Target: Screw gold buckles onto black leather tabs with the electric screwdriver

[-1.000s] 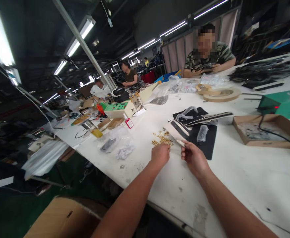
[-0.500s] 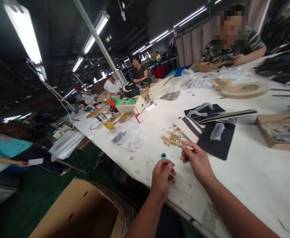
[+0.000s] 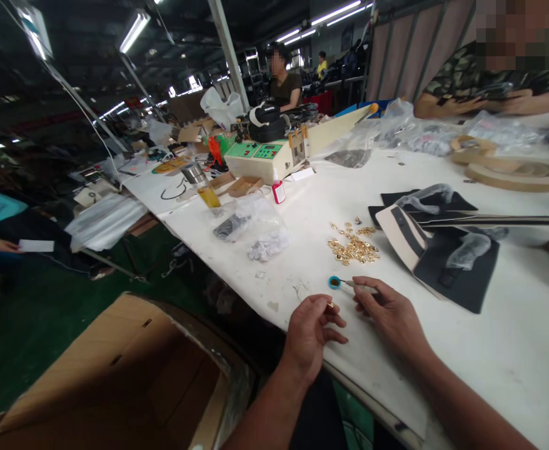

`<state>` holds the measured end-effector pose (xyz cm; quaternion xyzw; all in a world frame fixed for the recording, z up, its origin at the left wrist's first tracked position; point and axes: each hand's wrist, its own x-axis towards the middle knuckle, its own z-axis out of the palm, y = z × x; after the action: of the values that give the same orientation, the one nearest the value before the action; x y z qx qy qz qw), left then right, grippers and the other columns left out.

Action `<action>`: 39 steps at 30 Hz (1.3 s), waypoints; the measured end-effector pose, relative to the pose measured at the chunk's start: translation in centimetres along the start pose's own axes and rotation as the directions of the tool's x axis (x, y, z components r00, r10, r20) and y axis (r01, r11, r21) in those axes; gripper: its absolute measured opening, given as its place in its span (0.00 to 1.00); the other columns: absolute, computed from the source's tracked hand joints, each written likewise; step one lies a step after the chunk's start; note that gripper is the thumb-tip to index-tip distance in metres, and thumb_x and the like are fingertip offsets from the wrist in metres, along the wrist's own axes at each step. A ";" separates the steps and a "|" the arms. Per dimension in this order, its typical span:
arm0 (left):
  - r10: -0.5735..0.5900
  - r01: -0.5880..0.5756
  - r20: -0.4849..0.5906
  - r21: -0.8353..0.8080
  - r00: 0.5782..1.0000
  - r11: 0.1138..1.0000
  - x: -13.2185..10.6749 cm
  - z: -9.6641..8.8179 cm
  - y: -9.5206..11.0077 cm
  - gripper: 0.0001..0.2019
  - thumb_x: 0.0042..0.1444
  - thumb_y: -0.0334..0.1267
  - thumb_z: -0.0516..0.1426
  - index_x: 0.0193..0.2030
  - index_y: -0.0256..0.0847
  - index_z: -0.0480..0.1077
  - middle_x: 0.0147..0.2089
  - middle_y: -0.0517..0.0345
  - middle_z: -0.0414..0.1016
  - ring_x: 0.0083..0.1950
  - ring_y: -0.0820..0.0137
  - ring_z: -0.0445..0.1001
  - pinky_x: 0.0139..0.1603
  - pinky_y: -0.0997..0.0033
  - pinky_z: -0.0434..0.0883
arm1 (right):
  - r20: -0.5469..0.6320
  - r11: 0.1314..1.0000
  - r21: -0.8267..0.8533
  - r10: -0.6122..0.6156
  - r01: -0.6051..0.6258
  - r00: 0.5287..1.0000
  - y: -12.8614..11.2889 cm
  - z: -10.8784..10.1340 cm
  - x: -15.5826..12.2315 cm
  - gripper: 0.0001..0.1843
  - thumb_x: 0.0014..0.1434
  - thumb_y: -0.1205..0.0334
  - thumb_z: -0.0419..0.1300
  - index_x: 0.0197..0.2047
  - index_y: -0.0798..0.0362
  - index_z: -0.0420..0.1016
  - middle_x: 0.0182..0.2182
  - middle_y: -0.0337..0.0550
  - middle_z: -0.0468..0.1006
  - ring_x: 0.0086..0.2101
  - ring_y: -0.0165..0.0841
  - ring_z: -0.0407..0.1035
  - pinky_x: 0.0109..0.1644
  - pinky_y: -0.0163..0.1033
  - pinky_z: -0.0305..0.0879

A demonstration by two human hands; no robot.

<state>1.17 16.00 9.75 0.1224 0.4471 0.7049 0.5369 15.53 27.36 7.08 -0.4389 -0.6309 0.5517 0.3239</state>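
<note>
My left hand (image 3: 311,331) pinches a small gold metal piece (image 3: 330,305) between thumb and fingertips, close to the near edge of the white table (image 3: 490,350). My right hand (image 3: 389,312) grips a thin white stick (image 3: 361,287) whose tip reaches into a small blue cap (image 3: 334,282) standing on the table. Just beyond lies a loose pile of several gold metal pieces (image 3: 353,247). Right of the pile are black and cream fabric parts (image 3: 443,250) with clear plastic wrap on them.
An open cardboard box (image 3: 115,381) stands on the floor at my lower left. On the table: clear bags (image 3: 251,222), a small red-capped bottle (image 3: 279,189), a cream machine with a green panel (image 3: 274,156), tape rolls (image 3: 518,172). Other people sit across and further along the table.
My left hand left the gold pile with one piece and drew back to the table's near edge. The right hand brought the stick down to the blue cap. The camera turned left and downward.
</note>
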 end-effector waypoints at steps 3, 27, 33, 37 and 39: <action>-0.002 0.003 -0.018 0.058 1.000 0.998 0.3 -0.3 0.3 0.21 0.50 0.46 0.74 0.42 0.35 0.75 0.36 0.56 0.77 0.32 0.71 0.76 0.24 0.75 0.78 | 0.012 0.998 -0.067 0.020 -0.019 1.000 0.2 0.4 0.3 0.32 0.61 0.34 0.65 0.57 0.49 0.80 0.33 0.43 0.85 0.33 0.39 0.80 0.41 0.42 0.76; 0.123 -0.081 -0.090 0.371 0.988 0.925 2.2 -1.0 0.2 0.23 0.41 0.48 0.77 0.40 0.35 0.81 0.35 0.52 0.83 0.30 0.68 0.80 0.32 0.70 0.80 | 0.026 0.998 0.051 0.033 -0.034 0.999 -0.5 -0.3 0.6 0.33 0.60 0.35 0.67 0.59 0.50 0.78 0.34 0.44 0.84 0.30 0.36 0.78 0.38 0.40 0.75; 0.146 -0.095 -0.117 0.357 0.982 0.929 2.2 -0.6 0.0 0.23 0.41 0.47 0.77 0.39 0.35 0.81 0.33 0.53 0.82 0.31 0.69 0.80 0.32 0.71 0.80 | -0.023 0.998 0.057 -0.003 0.005 1.000 -1.2 -0.5 0.8 0.30 0.63 0.35 0.66 0.54 0.51 0.80 0.29 0.42 0.82 0.30 0.35 0.75 0.37 0.40 0.73; 0.143 -0.089 -0.130 0.354 0.981 0.931 2.1 -0.3 0.2 0.22 0.40 0.47 0.78 0.38 0.35 0.81 0.31 0.54 0.82 0.30 0.68 0.80 0.31 0.71 0.79 | -0.030 0.986 0.150 -0.062 0.066 0.998 -1.5 -0.4 0.4 0.25 0.65 0.37 0.64 0.48 0.52 0.78 0.30 0.42 0.80 0.29 0.34 0.74 0.36 0.39 0.72; 0.138 -0.083 -0.129 0.360 0.982 0.929 2.0 -0.3 0.2 0.22 0.40 0.47 0.78 0.37 0.35 0.81 0.31 0.54 0.82 0.30 0.68 0.80 0.32 0.71 0.79 | -0.018 0.979 0.189 -0.078 0.080 0.997 -1.7 -0.3 0.0 0.23 0.66 0.38 0.64 0.46 0.51 0.78 0.31 0.41 0.79 0.29 0.34 0.74 0.36 0.39 0.73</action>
<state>0.04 17.61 9.11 0.1874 0.5983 0.6497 0.4299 15.45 27.42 8.80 -0.3834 -0.5910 0.5936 0.3890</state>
